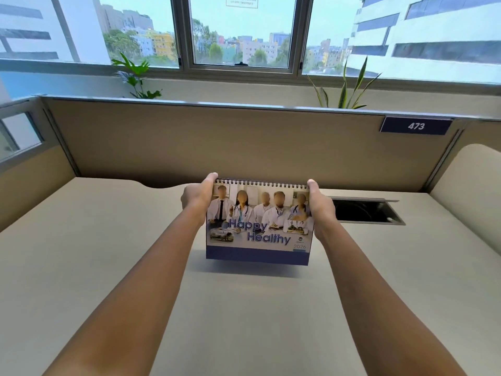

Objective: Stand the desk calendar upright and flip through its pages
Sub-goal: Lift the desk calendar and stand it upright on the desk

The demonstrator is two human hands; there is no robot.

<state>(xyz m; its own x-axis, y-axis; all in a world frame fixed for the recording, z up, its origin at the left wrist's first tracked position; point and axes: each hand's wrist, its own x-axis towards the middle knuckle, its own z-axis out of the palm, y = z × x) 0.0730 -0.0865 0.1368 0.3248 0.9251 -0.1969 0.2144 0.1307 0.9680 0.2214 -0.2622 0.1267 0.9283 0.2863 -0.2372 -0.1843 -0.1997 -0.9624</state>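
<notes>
calendar (260,226): blue base band, blue txt | desk (244,321): beige | sign (416,126): navy

Beige desk (81,267), "473" sign (416,126), plants (135,74)

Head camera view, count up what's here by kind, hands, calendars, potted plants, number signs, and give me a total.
Hands: 2, the left hand and right hand, both gripping the calendar
Desk calendars: 1, the desk calendar
Plants: 2, the leafy plant and the spiky plant
Number signs: 1, the 473 sign
Total: 6
</notes>
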